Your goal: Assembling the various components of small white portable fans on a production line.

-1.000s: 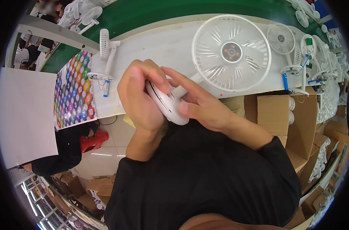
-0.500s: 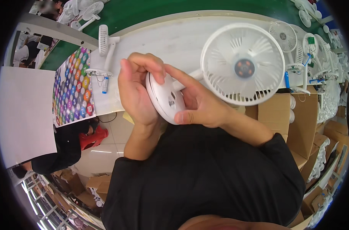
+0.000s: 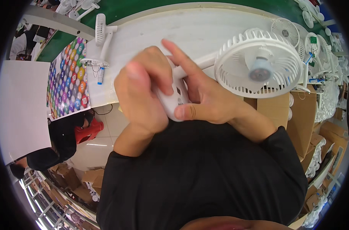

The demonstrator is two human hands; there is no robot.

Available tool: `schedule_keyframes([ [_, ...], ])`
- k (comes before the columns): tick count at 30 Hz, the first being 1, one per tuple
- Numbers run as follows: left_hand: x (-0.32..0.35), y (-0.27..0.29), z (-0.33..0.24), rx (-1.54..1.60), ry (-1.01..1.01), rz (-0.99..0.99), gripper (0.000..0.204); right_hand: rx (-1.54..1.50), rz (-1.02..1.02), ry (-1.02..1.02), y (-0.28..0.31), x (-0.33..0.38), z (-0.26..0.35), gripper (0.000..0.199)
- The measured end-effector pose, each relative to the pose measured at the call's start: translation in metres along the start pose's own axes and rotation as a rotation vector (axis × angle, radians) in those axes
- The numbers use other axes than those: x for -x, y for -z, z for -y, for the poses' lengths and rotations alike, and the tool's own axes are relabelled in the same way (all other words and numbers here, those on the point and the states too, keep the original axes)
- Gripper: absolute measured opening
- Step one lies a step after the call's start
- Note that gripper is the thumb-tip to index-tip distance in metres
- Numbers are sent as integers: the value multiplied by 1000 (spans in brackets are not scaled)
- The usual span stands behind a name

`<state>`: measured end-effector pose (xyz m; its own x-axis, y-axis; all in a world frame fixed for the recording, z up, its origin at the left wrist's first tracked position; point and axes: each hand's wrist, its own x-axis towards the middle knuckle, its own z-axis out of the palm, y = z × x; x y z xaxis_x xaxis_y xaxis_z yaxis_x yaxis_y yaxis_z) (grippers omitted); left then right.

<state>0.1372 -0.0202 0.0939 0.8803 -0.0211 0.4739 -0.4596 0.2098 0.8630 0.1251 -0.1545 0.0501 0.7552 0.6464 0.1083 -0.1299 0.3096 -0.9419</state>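
A white electric fan (image 3: 232,78) is held up in front of my chest, tilted, its round base turned toward me and its caged head out to the right. My right hand (image 3: 214,101) grips the base (image 3: 173,108), thumb on its face and fingers around the side by the stem (image 3: 201,63). Curled over the base's left edge is my left hand (image 3: 142,94), somewhat smeared by motion, with the palm against the rim. Its fingers hide much of the base. Through the clear blades inside the cage, a pale hub (image 3: 261,69) shows.
On the white table (image 3: 151,32), a small fan with an opened base (image 3: 96,62) stands at the left, beside a blue-and-white battery (image 3: 101,76) and a colourful patterned sheet (image 3: 69,80). Several fans (image 3: 285,32) crowd the right. An open cardboard box (image 3: 274,115) sits below them. Another person (image 3: 53,147) is at lower left.
The fan has turned, so its head shows more from the side and has shifted right. My left hand's fingers have curled further over the base. The whole view has shifted slightly.
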Motion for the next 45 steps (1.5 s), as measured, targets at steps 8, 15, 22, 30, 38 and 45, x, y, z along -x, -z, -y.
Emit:
schedule_keyframes([
  [8, -3, 16, 7, 345, 145, 33, 51, -107, -78, 134, -13, -7, -9, 106],
  [15, 19, 22, 11, 68, 66, 50, 54, -37, 51, 86, -7, -8, -1, 103],
  [22, 2, 9, 5, 149, 9, -129, 53, 18, 61, 265, -15, -13, 2, 92],
  [30, 7, 25, 1, 277, 44, 9, 53, 113, 9, 372, -24, -14, -14, 84],
  [38, 6, 30, 25, 486, 425, -202, 43, 144, -45, -30, -15, -13, 8, 81],
  [45, 9, 31, 48, 567, 595, -356, 38, 140, -36, -164, 0, -10, 4, 82],
])
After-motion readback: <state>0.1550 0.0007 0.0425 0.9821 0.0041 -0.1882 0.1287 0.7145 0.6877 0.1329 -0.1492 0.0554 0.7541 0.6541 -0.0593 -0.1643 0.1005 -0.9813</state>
